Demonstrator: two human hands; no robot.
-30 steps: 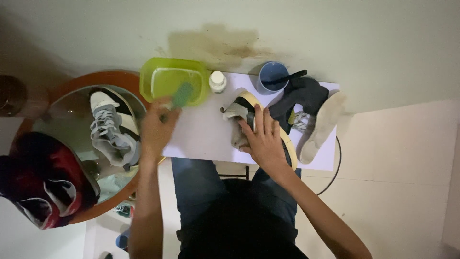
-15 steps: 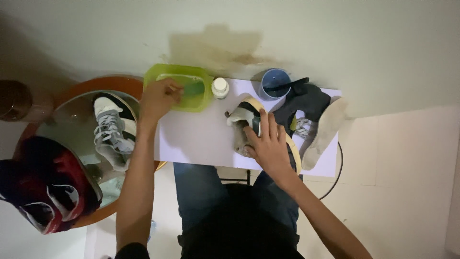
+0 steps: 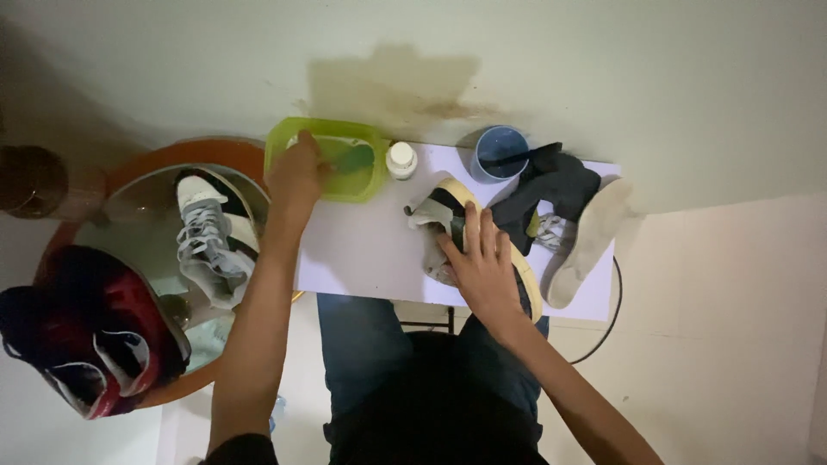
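Dipping into green tub (image 3: 284,142), left hand (image 3: 295,172), fingers pinching green brush (image 3: 351,158); right hand (image 3: 482,258), fingers spread, on shoe (image 3: 441,215).

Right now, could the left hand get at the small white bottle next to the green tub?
Probably yes. The left hand is at the green tub holding a green brush, and the white bottle stands just beside the tub with nothing between. The brush fills the hand, though.

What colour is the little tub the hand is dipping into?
The tub is bright lime green; the left hand reaches into it. The head view shows it.
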